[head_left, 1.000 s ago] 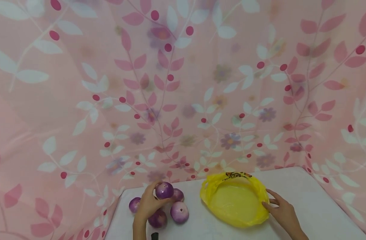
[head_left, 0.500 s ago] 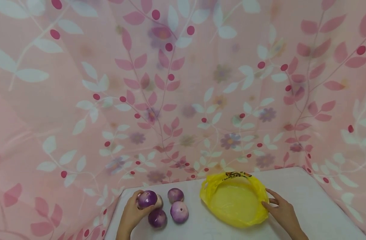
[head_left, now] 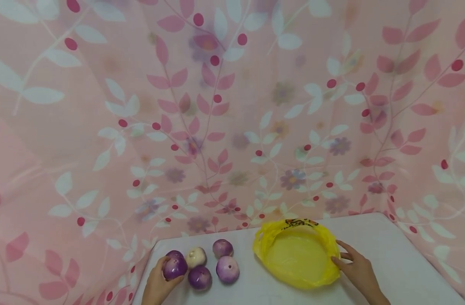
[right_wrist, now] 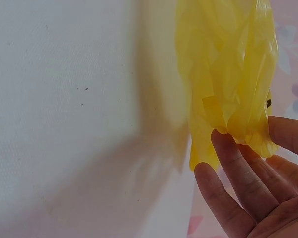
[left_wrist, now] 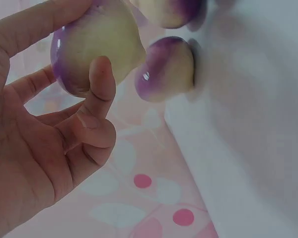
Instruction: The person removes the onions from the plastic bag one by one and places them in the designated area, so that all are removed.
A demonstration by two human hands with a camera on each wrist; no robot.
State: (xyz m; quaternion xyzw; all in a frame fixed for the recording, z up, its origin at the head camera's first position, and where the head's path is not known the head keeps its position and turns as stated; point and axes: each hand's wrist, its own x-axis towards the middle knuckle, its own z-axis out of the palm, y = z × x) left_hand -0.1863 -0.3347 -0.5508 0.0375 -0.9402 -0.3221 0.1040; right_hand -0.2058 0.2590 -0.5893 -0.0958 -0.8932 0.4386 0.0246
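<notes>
My left hand holds a glossy purple-and-white turnip at the table's left, thumb and fingers round its sides. In the left wrist view this turnip appears raised, with another turnip on the table beyond. Beside it lie a pale-side-up turnip, a dark purple one, and two more, one behind and one in front. My right hand pinches the right rim of a yellow plastic bag, whose mouth is spread wide. The right wrist view shows the bag's edge between thumb and fingers.
A white-covered table carries everything, its far edge close to a pink leaf-and-flower patterned curtain. White tabletop separates the turnips from the bag. The curtain also runs along the left and right sides.
My left hand has carried the held turnip leftward and nearer from behind the group, uncovering the pale turnip. My right hand and the bag stay nearly still.
</notes>
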